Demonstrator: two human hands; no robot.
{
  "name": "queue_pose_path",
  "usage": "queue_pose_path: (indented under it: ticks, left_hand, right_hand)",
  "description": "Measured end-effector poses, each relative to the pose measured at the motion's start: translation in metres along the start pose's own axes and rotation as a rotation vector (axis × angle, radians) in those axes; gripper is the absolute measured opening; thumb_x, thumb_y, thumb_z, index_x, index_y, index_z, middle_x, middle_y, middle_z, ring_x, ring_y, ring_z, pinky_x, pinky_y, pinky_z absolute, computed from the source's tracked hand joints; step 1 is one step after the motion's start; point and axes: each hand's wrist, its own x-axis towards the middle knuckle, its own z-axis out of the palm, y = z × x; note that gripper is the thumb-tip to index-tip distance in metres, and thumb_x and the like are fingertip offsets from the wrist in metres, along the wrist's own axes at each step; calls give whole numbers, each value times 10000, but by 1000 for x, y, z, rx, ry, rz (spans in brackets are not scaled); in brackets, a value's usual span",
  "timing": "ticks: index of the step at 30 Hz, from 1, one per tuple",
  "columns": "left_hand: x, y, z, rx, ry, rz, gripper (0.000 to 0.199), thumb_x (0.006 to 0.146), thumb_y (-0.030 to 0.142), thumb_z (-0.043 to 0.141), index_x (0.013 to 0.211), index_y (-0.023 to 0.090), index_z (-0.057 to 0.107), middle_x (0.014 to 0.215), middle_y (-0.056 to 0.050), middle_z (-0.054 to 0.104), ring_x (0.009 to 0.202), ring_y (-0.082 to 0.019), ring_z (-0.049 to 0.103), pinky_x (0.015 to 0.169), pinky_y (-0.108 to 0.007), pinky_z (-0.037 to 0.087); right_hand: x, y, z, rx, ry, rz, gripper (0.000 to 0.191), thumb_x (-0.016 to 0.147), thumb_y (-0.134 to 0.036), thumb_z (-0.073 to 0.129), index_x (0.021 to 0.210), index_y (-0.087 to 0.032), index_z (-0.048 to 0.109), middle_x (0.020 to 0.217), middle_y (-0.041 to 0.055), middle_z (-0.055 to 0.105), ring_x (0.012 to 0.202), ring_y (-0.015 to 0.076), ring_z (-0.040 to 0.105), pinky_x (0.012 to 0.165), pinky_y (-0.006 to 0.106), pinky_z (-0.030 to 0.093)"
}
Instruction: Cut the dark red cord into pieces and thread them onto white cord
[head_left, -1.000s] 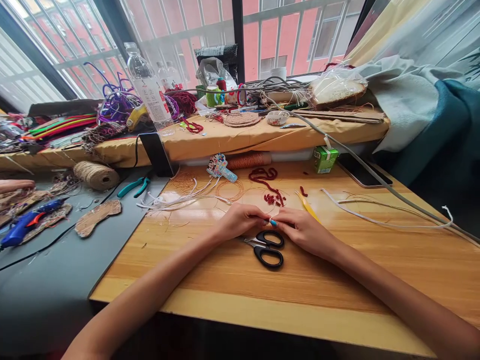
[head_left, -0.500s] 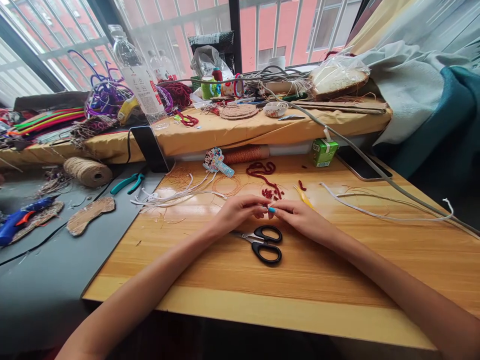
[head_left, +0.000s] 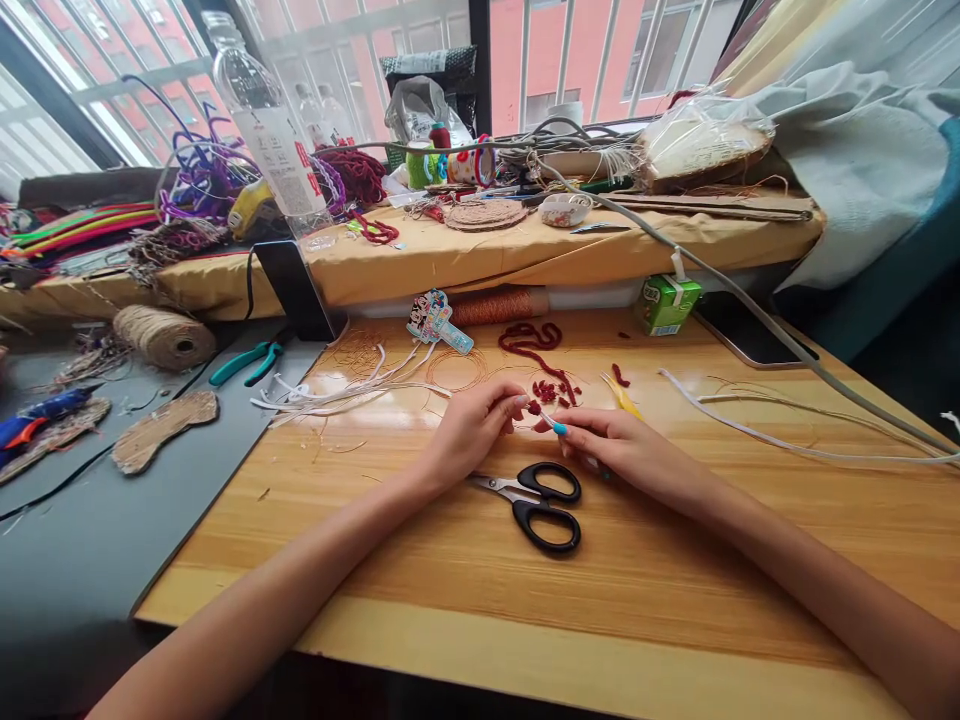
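Hands have parted a little since a second ago. At frame centre I see the left hand (head_left: 469, 430) pinching a small red piece (head_left: 533, 407), while the right hand (head_left: 626, 450) is closed round a thin white-tipped tool (head_left: 551, 423) aimed at it, just above the black scissors (head_left: 538, 497) on the wooden table (head_left: 675, 600).

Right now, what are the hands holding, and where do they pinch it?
The left hand pinches a small red piece at its fingertips. The right hand grips a thin tool by its middle.
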Motion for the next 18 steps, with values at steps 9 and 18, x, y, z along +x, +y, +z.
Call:
queue_pose_path:
  ticks: [9, 18]
  left_hand:
    - [2, 3, -1, 102, 12, -34, 233, 815, 290, 398, 665, 153, 513, 544, 36, 468, 530, -77, 432, 526, -177, 342]
    - [2, 2, 0, 190, 5, 36, 206, 804, 289, 434, 717, 153, 562, 647, 18, 558, 605, -85, 484, 595, -182, 365]
  right_hand:
    - [0, -3, 2, 152, -2, 88, 376, 759, -448, 429, 851, -122, 591, 642, 8, 476, 501, 75, 407, 442, 200, 346]
    - [0, -1, 4, 102, 104, 60, 314, 775, -427, 432, 882, -155, 547, 605, -24, 445, 462, 67, 357, 414, 198, 275]
